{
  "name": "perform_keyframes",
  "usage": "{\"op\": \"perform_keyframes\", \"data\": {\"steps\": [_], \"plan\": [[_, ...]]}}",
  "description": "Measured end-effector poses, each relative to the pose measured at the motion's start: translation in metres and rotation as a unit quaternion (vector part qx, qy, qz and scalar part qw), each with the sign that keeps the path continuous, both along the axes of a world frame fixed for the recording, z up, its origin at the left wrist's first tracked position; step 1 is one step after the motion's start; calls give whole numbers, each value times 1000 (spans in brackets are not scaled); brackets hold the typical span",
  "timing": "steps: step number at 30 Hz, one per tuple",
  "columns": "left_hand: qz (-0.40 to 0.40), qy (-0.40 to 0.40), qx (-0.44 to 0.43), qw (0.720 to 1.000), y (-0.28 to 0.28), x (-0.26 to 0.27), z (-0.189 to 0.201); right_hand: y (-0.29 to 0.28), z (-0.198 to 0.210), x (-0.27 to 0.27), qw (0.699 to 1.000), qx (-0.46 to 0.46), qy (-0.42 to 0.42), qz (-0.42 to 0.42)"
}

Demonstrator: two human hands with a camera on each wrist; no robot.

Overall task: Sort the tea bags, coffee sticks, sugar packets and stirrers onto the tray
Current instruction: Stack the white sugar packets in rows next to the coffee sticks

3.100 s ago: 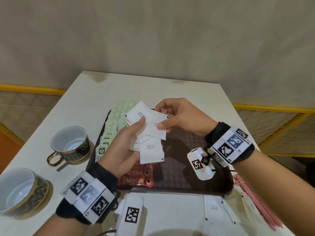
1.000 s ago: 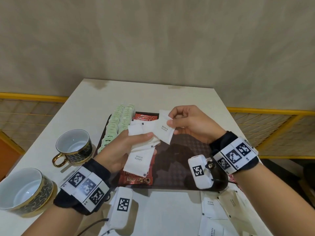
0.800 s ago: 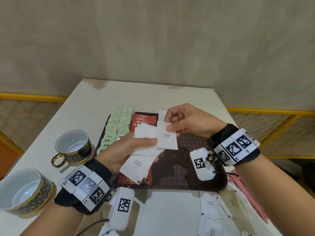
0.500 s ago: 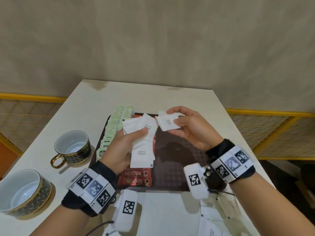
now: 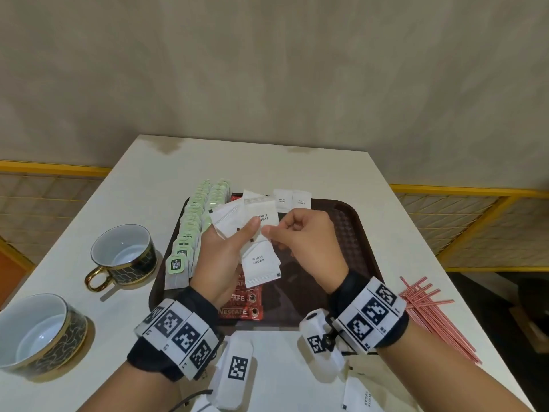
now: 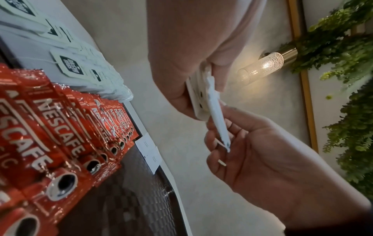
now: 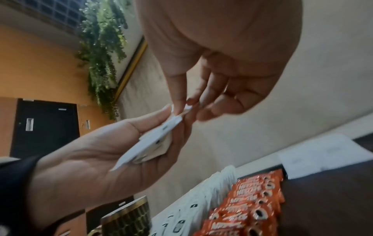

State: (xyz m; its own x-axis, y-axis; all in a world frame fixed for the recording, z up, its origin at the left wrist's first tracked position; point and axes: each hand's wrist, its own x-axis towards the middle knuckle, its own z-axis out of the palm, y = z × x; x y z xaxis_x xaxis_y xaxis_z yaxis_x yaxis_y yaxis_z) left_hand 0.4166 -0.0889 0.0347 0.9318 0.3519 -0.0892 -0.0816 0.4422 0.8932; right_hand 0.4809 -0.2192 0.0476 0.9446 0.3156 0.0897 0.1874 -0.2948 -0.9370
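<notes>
Above the dark brown plastic tray (image 5: 353, 221): fanned stack of white paper sugar packets (image 5: 258, 233) clamped between thumb and curled fingers (image 6: 218, 76) of the left hand (image 5: 222, 257). Right hand (image 5: 306, 248) pinching the stack's top packet at its edge, thumb against fingertips. Two more white packets (image 5: 292, 199) flat at the tray's far edge, beside red coffee sticks (image 5: 246, 304).

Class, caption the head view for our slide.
Left hand holds fanned sugar packets over the tray; right hand pinches one.
</notes>
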Motion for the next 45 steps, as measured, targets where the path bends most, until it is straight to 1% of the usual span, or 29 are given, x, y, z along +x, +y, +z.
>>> {"op": "perform_keyframes", "data": {"steps": [2,3,5,7,9,11,13,15,16,18,20,23,28,31,35,38,41,43,45], "plan": [[-1,-3,6,1000,1,0,-1,-4,3,4,1000,-28,-12,5],[-2,-4,7,1000,1,0,-1,-6,5,8,1000,-24,-12,-5],[-6,-2,11,1000,0,1,-2,-7,8,14,1000,18,19,0],[-20,6,23,999,-2,1,-3,-3,10,16,993,70,73,53],[-38,20,27,999,-4,1,-5,0,9,19,988,90,100,77],[-40,32,13,999,-1,0,-9,-3,7,30,985,106,127,58],[-20,52,-18,998,6,0,-14,-9,3,53,982,114,146,17],[9,75,-30,997,13,-1,-20,-13,-2,82,985,89,149,-23],[16,84,-32,996,17,-2,-23,-14,-6,98,988,51,144,-36],[23,95,-37,995,22,-4,-28,-9,-17,128,989,-58,125,-47],[23,96,-46,994,27,-8,-29,-2,-30,152,981,-141,129,-45],[20,85,-58,994,32,-12,-28,8,-51,175,966,-190,169,-51],[28,72,-48,996,42,-12,-29,19,-60,185,963,-217,141,-77],[30,75,-49,995,44,-10,-31,22,-61,187,960,-244,116,-77],[31,88,-40,995,43,-8,-32,24,-62,188,952,-292,58,-66],[33,94,-40,994,41,-8,-32,23,-61,189,952,-298,36,-65],[35,98,-38,994,41,-8,-32,15,-56,191,959,-270,44,-68],[34,102,-36,994,41,-9,-32,4,-52,193,968,-232,78,-64],[33,107,-35,993,40,-9,-31,-9,-51,195,969,-208,117,-63]]}}
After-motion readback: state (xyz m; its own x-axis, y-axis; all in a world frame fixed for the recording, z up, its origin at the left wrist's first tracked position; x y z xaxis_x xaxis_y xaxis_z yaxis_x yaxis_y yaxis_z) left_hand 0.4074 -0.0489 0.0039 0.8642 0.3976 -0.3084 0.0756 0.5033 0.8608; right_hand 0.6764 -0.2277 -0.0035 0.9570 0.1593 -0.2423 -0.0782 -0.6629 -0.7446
